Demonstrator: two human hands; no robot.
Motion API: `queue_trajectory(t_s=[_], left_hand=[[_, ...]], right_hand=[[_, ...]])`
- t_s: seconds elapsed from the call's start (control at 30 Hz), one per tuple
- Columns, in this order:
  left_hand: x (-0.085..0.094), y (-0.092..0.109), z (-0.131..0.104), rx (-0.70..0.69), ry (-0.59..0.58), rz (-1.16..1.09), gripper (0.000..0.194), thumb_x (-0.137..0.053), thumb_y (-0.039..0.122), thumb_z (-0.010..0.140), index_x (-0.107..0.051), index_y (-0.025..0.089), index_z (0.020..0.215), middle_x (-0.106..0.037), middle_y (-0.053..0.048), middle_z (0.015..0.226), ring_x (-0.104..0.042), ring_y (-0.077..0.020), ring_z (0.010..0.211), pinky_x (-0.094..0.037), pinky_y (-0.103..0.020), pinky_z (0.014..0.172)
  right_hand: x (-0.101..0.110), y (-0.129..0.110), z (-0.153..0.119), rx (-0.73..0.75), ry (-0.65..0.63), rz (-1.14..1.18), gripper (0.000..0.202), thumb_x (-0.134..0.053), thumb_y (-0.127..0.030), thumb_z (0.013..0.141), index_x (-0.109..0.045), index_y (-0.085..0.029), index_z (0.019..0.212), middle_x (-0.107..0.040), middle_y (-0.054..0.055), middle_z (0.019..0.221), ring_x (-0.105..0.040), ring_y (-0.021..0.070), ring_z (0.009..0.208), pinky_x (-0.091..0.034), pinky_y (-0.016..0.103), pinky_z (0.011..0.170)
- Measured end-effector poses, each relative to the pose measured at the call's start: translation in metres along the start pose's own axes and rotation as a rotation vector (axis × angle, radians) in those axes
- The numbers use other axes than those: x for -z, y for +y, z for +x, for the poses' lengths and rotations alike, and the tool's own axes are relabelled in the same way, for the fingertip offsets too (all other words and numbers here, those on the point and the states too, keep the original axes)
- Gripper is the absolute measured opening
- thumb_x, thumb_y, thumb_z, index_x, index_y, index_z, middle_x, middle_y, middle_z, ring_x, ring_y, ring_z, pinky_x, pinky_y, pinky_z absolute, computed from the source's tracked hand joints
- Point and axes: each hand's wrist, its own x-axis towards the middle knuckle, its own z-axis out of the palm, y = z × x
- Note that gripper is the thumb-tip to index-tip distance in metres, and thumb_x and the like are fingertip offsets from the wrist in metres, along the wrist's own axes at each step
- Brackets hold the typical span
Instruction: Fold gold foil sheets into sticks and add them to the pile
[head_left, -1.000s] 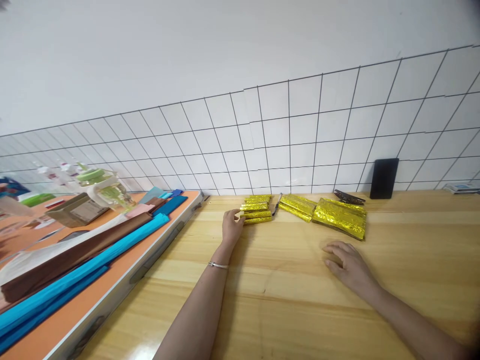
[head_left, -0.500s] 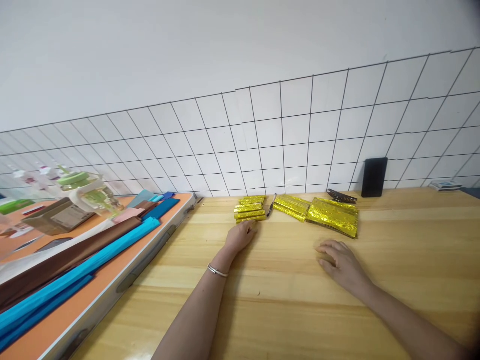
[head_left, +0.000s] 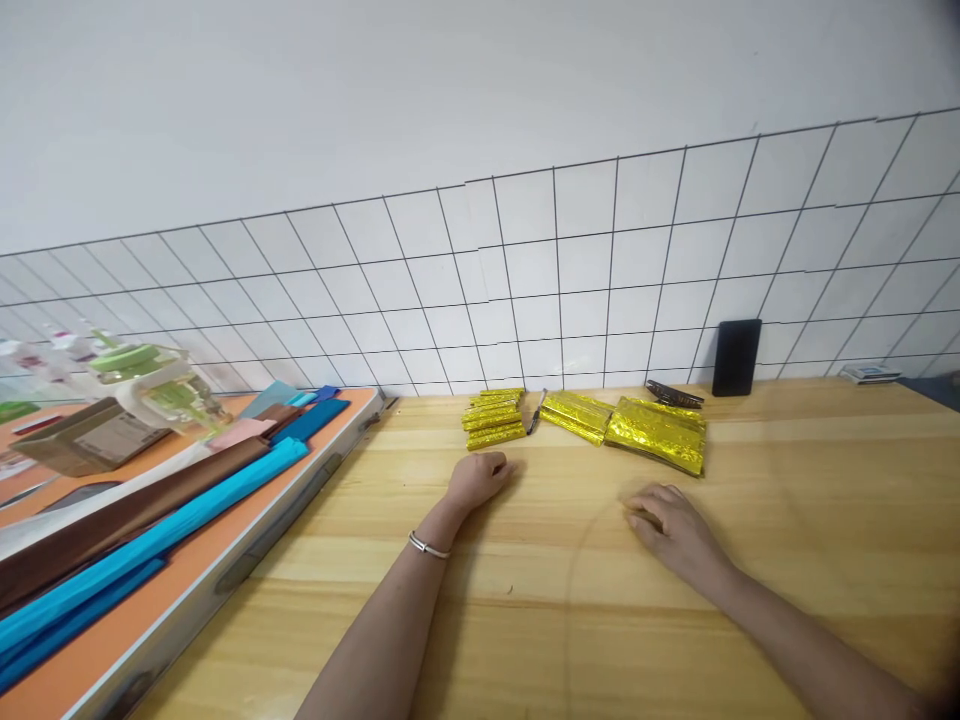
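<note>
"What does my head view show near the left hand (head_left: 475,480)?"

"I see it with the fingers curled inward and partly hidden; I cannot tell if it grasps something. Just beyond it lie the gold strips (head_left: 495,428), in a row."

"And the right hand (head_left: 675,525)?"

"It is loosely curved, and I cannot tell whether it holds something thin. Beyond it lies the wide gold bundle (head_left: 656,436); farther away, the black slab (head_left: 736,358) stands at the lined wall (head_left: 585,200)."
</note>
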Motion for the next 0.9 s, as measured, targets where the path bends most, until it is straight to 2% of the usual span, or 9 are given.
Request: queue_trajectory(t_s=[0.1, 0.27, 0.53, 0.73, 0.9], left_hand=[[0.000, 0.004, -0.001, -0.010, -0.027, 0.028, 0.045, -0.037, 0.054, 0.087, -0.058, 0.019, 0.068, -0.064, -0.005, 0.071, -0.055, -0.0158, 0.066, -0.027, -0.024, 0.057], [0.001, 0.005, -0.002, -0.021, -0.059, 0.063, 0.047, -0.033, 0.055, 0.088, -0.057, 0.020, 0.068, -0.064, -0.005, 0.073, -0.055, -0.0157, 0.066, -0.025, -0.024, 0.056], [0.002, 0.005, -0.002, -0.021, -0.078, 0.067, 0.046, -0.032, 0.055, 0.088, -0.056, 0.020, 0.070, -0.064, -0.004, 0.072, -0.055, -0.0156, 0.065, -0.025, -0.024, 0.055], [0.001, 0.003, -0.001, -0.009, -0.083, 0.041, 0.047, -0.031, 0.057, 0.087, -0.055, 0.021, 0.069, -0.064, -0.003, 0.072, -0.055, -0.0165, 0.066, -0.025, -0.024, 0.054], [0.001, 0.002, 0.001, 0.002, -0.085, 0.023, 0.046, -0.032, 0.057, 0.086, -0.055, 0.021, 0.069, -0.064, -0.003, 0.073, -0.056, -0.0168, 0.067, -0.025, -0.024, 0.054]], right_hand=[[0.002, -0.009, -0.003, -0.063, 0.001, 0.015, 0.021, -0.042, -0.033, 0.088, -0.060, -0.023, 0.081, -0.061, 0.003, 0.081, -0.055, 0.0192, 0.080, -0.041, 0.031, 0.071], [0.002, -0.019, -0.008, -0.116, -0.050, 0.043, 0.021, -0.042, -0.033, 0.087, -0.058, -0.023, 0.078, -0.061, 0.002, 0.078, -0.055, 0.0176, 0.074, -0.038, 0.030, 0.068], [0.005, -0.013, -0.002, -0.170, -0.074, 0.109, 0.018, -0.051, -0.033, 0.081, -0.059, -0.021, 0.071, -0.062, -0.001, 0.069, -0.057, 0.0142, 0.064, -0.040, 0.024, 0.057], [0.036, 0.009, 0.016, -0.218, -0.041, 0.142, 0.022, -0.046, -0.034, 0.084, -0.061, -0.018, 0.084, -0.068, 0.001, 0.079, -0.062, 0.0152, 0.069, -0.045, 0.024, 0.058], [0.072, 0.036, 0.041, -0.216, 0.032, 0.000, 0.016, -0.053, -0.032, 0.079, -0.064, -0.023, 0.086, -0.067, 0.001, 0.085, -0.061, 0.0183, 0.076, -0.044, 0.028, 0.067]])
